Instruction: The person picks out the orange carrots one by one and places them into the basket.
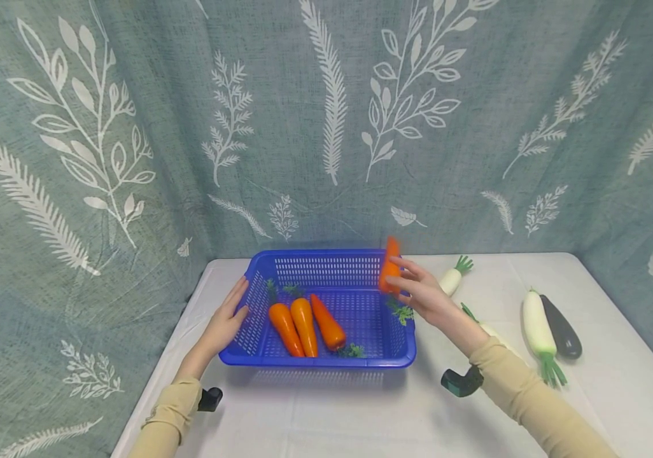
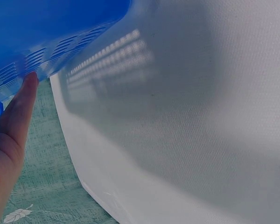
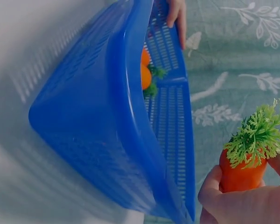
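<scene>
A blue plastic basket [image 1: 315, 362] stands on the white-covered table, with three orange carrots [image 1: 305, 327] lying in its left and middle part. My left hand [image 1: 224, 324] rests against the basket's left rim, its fingers straight. In the left wrist view, part of that hand [image 2: 11, 133] touches the basket's slotted side. Over the basket's right end my right hand [image 1: 421, 296] grips another carrot [image 1: 391, 270] between thumb and fingers, thin end up in the head view. The right wrist view shows this carrot's leafy green top [image 3: 257, 137] beside the thumb.
To the right of the basket lie white radishes with green tops: one at the back [image 1: 450, 280], one partly behind my right forearm [image 1: 492, 331], and one farther right [image 1: 538, 321] against a dark eggplant [image 1: 561, 331]. A patterned green curtain [image 1: 292, 127] hangs behind the table.
</scene>
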Demonstrator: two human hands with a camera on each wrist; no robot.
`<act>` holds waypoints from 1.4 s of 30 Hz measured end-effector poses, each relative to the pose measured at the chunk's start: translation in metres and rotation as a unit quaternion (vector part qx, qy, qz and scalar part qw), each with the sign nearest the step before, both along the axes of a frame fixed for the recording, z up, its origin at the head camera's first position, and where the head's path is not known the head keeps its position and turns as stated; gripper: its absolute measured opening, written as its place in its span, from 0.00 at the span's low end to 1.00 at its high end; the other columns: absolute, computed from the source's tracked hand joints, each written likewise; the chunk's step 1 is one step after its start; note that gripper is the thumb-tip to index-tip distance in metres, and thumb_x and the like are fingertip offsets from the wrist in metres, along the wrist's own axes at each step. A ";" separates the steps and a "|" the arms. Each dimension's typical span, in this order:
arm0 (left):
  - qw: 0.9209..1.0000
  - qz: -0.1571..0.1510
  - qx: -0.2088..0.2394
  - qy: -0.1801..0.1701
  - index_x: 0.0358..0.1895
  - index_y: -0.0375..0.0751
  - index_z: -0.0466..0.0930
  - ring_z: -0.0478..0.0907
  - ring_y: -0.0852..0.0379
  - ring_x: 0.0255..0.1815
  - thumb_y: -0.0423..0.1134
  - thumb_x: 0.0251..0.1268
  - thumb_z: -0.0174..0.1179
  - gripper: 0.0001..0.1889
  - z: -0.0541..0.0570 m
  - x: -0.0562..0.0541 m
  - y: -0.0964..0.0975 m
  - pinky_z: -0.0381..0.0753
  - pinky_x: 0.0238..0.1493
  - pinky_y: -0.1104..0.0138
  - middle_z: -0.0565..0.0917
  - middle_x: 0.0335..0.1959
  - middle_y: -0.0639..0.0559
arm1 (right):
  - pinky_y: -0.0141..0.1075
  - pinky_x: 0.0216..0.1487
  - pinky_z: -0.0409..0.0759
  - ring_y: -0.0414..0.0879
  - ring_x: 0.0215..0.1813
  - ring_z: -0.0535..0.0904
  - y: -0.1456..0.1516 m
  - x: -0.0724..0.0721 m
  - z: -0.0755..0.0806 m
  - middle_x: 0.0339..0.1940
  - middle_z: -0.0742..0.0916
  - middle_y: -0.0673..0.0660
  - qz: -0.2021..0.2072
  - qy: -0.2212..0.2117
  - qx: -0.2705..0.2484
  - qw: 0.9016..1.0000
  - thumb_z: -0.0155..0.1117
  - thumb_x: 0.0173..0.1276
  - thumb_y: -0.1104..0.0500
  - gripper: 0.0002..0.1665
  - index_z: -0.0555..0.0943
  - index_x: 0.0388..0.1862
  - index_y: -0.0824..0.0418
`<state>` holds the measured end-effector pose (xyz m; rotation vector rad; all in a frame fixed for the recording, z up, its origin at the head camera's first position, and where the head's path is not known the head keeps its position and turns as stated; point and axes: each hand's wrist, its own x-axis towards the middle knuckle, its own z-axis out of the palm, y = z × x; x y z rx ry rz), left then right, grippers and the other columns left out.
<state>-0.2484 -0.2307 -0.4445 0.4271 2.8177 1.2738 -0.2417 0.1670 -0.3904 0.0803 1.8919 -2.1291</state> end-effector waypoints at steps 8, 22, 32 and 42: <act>1.000 0.000 0.001 -0.001 0.73 0.29 0.47 0.42 0.33 0.76 0.28 0.72 0.41 0.28 0.000 0.001 0.001 0.44 0.74 0.40 0.46 0.76 0.35 | 0.36 0.58 0.70 0.41 0.51 0.73 -0.014 -0.001 -0.004 0.62 0.67 0.61 0.007 0.002 -0.020 1.000 0.55 0.69 0.63 0.34 0.60 0.73 0.61; 1.000 -0.004 0.005 0.004 0.73 0.29 0.48 0.43 0.33 0.76 0.28 0.72 0.41 0.29 0.000 0.000 -0.001 0.44 0.73 0.40 0.46 0.76 0.35 | 0.39 0.57 0.71 0.40 0.46 0.76 -0.039 -0.001 -0.014 0.60 0.69 0.61 0.011 -0.009 -0.052 0.999 0.55 0.69 0.64 0.33 0.62 0.72 0.60; 1.000 -0.004 0.002 0.001 0.73 0.30 0.47 0.42 0.33 0.76 0.28 0.72 0.41 0.29 -0.001 0.000 -0.001 0.44 0.73 0.40 0.46 0.76 0.35 | 0.37 0.52 0.73 0.38 0.42 0.77 -0.052 -0.003 -0.023 0.54 0.73 0.57 -0.007 -0.021 -0.069 0.997 0.57 0.67 0.64 0.33 0.63 0.71 0.60; 1.000 -0.006 0.002 -0.008 0.74 0.30 0.47 0.42 0.33 0.76 0.28 0.72 0.40 0.28 0.000 0.000 -0.002 0.44 0.73 0.40 0.46 0.76 0.35 | 0.35 0.49 0.74 0.39 0.41 0.77 -0.067 -0.003 -0.033 0.52 0.75 0.58 -0.025 -0.034 -0.069 0.997 0.57 0.67 0.65 0.32 0.65 0.70 0.60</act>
